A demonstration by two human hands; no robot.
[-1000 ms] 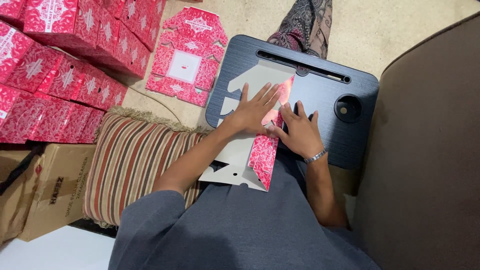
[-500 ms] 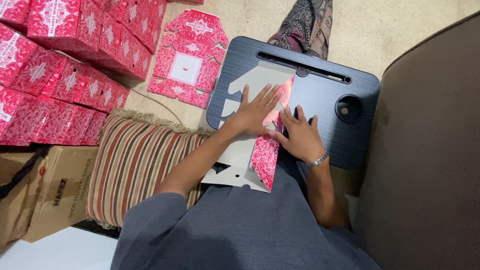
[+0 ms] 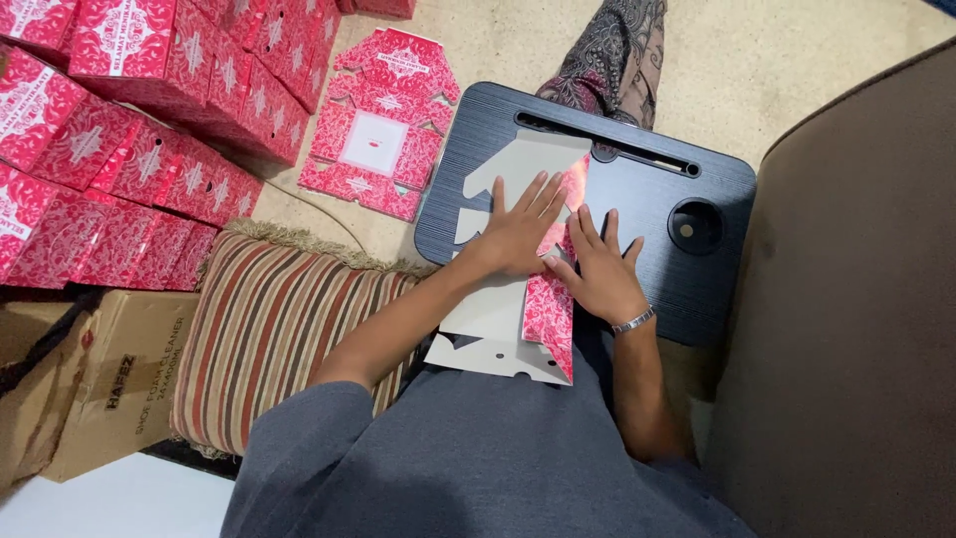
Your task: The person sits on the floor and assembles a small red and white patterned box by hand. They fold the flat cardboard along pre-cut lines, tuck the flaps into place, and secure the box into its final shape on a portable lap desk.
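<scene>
A flat die-cut box blank (image 3: pixel 498 314), grey inside and red-patterned outside, lies on a black lap desk (image 3: pixel 637 179). Its right flap (image 3: pixel 550 309) is folded over, showing the red side. My left hand (image 3: pixel 520 231) presses flat on the grey board, fingers spread. My right hand (image 3: pixel 596 269), with a metal bracelet at the wrist, presses flat on the folded red flap beside it. Neither hand grips anything.
Stacks of finished red patterned boxes (image 3: pixel 149 110) fill the floor at left. A pile of flat red blanks (image 3: pixel 383 125) lies beside the desk. A striped cushion (image 3: pixel 274 329) and cardboard cartons (image 3: pixel 95 389) sit lower left. A brown sofa (image 3: pixel 856 299) rises at right.
Both hands stay pressed on the blank and its folded flap in nearly the same place. The view has shifted slightly.
</scene>
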